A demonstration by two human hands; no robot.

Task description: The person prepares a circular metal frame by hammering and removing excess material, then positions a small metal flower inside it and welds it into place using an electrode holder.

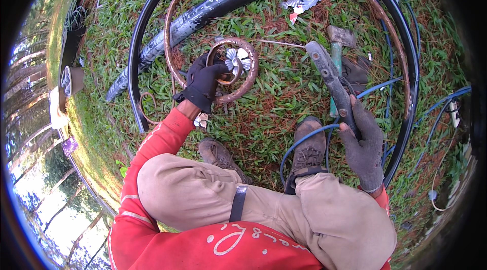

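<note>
My left hand (203, 79), in a black glove, grips a curled rusty metal scroll (240, 92) with a silver flower-like piece (236, 58) inside the curl. My right hand (362, 143), in a grey knitted glove, holds a dark electrode holder (327, 74) with a thin rod (281, 44) reaching toward the scroll; whether the rod's tip touches it, I cannot tell. A hammer (341, 37) with a green handle lies beneath and beside the holder.
A black curved tube (136, 62) and rusty curved bar (398, 26) arch around my work. A thick dark pipe (208, 6), silver leaf pieces (304, 0) and blue cables (388, 52) lie on grass. My boots (308, 145) are below; a pale container (73, 79) stands far left.
</note>
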